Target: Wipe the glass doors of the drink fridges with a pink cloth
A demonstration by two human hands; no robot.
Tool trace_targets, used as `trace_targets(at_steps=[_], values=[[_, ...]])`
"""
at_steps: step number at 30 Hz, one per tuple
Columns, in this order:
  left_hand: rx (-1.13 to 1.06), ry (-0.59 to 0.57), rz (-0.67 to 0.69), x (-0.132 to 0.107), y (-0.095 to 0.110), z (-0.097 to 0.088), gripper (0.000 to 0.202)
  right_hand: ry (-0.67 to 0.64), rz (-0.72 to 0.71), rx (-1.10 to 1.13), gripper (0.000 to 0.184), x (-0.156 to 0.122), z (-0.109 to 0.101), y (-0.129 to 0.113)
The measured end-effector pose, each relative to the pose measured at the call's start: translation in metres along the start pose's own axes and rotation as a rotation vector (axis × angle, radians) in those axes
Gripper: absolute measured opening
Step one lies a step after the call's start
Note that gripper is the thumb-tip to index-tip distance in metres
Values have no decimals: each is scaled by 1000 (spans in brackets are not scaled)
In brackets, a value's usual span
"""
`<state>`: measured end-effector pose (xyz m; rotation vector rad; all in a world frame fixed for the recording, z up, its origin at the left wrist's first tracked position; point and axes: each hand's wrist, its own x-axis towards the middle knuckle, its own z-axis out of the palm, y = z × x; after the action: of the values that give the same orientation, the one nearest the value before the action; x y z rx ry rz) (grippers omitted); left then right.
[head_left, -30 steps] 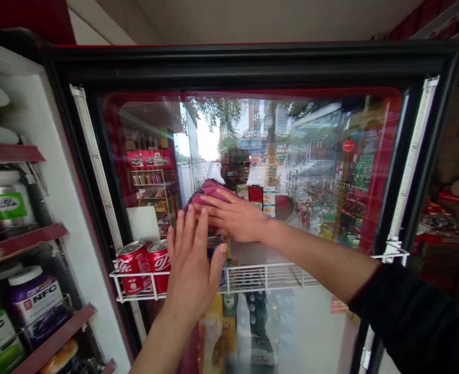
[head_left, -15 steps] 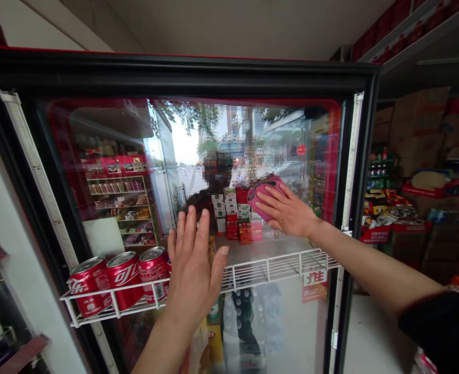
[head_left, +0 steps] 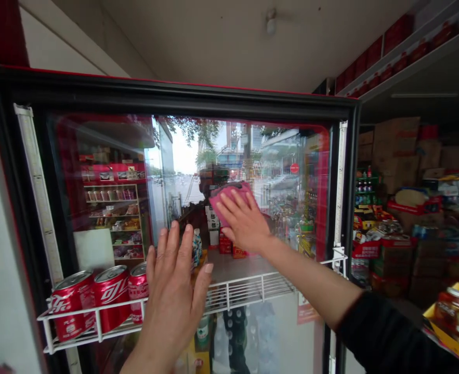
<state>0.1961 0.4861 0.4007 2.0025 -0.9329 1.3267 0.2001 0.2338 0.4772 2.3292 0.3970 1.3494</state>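
Note:
My right hand (head_left: pixel 245 221) presses a pink cloth (head_left: pixel 235 195) with a dark patch against the inner side of a glass cooler door (head_left: pixel 229 140), fingers spread over it. My left hand (head_left: pixel 172 283) is raised in front of the door, open and holding nothing, with its thumb out to the right. I cannot tell whether it touches the glass. Just left of it, red soda cans (head_left: pixel 111 296) stand in a white wire door rack (head_left: pixel 229 298). The left hand partly hides one can.
Black gasket and white light strips (head_left: pixel 340 182) frame the door. The glass mirrors a street and shelves. Cardboard boxes (head_left: pixel 396 145) and packaged goods (head_left: pixel 373 223) are stacked to the right. A yellow carton of jars (head_left: pixel 453 317) sits at the lower right.
My right hand has slid the cloth leftward across the glass. The left hand stays raised and open. My view has shifted, so the door's top edge now appears lower.

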Motion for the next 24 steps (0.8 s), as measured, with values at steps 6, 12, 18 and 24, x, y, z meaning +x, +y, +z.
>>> trace_targets(at_steps=[6, 12, 18, 24], values=[[-12, 16, 26, 9, 12, 7, 79, 20, -176, 62, 77, 31, 3, -28], [-38, 5, 44, 15, 32, 25, 78, 74, -69, 6, 87, -14, 0, 23], [-51, -17, 59, 19, 52, 43, 79, 64, 110, -82, 97, -76, -6, 91], [-69, -38, 63, 25, 74, 63, 81, 126, 269, -146, 103, -133, -2, 158]])
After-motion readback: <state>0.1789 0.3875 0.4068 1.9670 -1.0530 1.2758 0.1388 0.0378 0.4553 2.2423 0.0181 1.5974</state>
